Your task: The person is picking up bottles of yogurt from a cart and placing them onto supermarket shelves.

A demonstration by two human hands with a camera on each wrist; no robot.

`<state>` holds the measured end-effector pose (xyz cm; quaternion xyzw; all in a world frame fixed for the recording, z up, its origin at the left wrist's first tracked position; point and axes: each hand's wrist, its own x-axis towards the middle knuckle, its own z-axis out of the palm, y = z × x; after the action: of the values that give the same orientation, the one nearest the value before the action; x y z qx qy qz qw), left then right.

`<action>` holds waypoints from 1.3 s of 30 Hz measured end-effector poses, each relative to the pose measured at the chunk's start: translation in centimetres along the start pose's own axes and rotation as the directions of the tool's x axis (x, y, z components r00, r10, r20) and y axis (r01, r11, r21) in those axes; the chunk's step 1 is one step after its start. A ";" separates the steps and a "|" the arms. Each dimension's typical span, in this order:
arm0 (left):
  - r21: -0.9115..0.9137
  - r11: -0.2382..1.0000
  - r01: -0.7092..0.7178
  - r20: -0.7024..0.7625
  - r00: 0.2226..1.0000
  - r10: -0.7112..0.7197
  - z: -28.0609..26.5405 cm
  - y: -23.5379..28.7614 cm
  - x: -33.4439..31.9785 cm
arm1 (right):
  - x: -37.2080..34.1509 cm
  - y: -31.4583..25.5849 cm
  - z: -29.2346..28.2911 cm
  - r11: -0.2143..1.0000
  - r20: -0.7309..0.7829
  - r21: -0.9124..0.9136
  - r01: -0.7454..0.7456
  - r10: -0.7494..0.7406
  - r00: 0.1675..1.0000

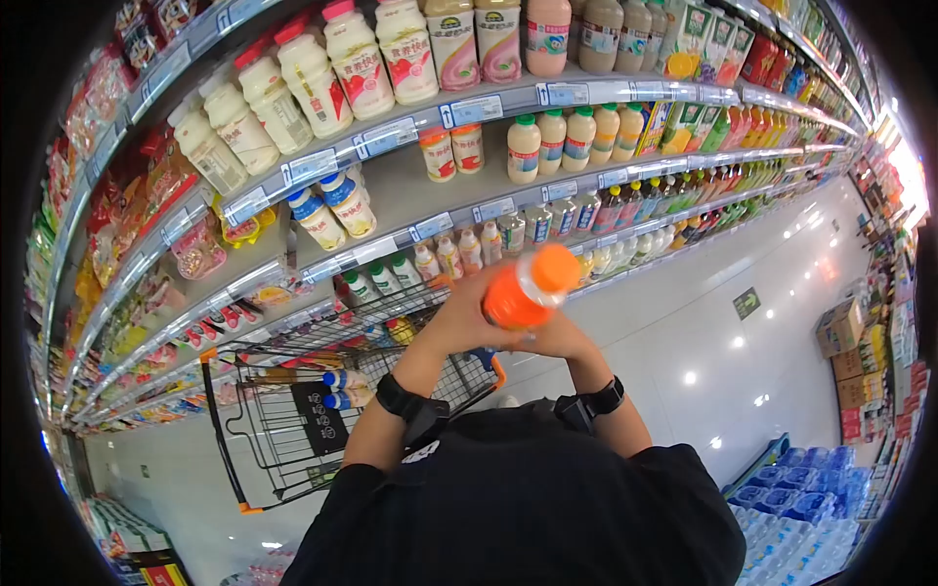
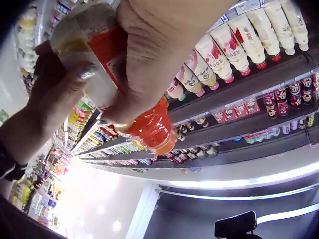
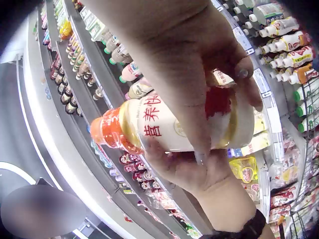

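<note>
Both hands hold a drink bottle in front of the chest. The bottle (image 1: pixel 518 299) has an orange cap and an orange-red wrap round its neck, and tilts with the cap up and right in the head view. In the right wrist view its white label (image 3: pixel 159 122) carries red Chinese characters. My left hand (image 1: pixel 461 317) grips it from the left, with the thumb across its body in the left wrist view. My right hand (image 1: pixel 559 337) curls round the bottle from the other side; its fingers (image 2: pixel 75 82) lie against the bottle in the left wrist view.
A black wire shopping cart (image 1: pixel 230 439) with orange corners stands at the left, holding blue-capped bottles (image 1: pixel 347 391). Long shelves (image 1: pixel 391 200) of bottled drinks run across the front. Packs of bottled water (image 1: pixel 801 503) and cardboard boxes (image 1: pixel 840 330) are on the right.
</note>
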<state>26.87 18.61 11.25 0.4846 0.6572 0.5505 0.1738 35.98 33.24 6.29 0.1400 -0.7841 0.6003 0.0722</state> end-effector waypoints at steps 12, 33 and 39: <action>0.246 0.955 -0.165 0.107 0.984 0.143 -0.2 -2.8 -0.4 | -0.6 5.5 3.0 0.992 -0.420 0.126 0.002 0.051 0.906; 0.266 0.944 0.193 -0.452 0.890 -0.054 -7.2 -20.3 15.4 | 23.7 19.7 -8.8 0.886 -0.311 -0.463 -0.041 -0.119 0.943; 0.110 0.972 0.210 -0.525 0.842 -0.122 -7.2 -22.1 16.9 | 24.5 18.2 -9.1 0.955 -0.405 -0.292 -0.054 -0.073 0.911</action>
<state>3.56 30.27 -0.86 0.2735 0.7621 0.5869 -0.0012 6.61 43.14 -1.16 0.0019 -0.8317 0.4912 0.2588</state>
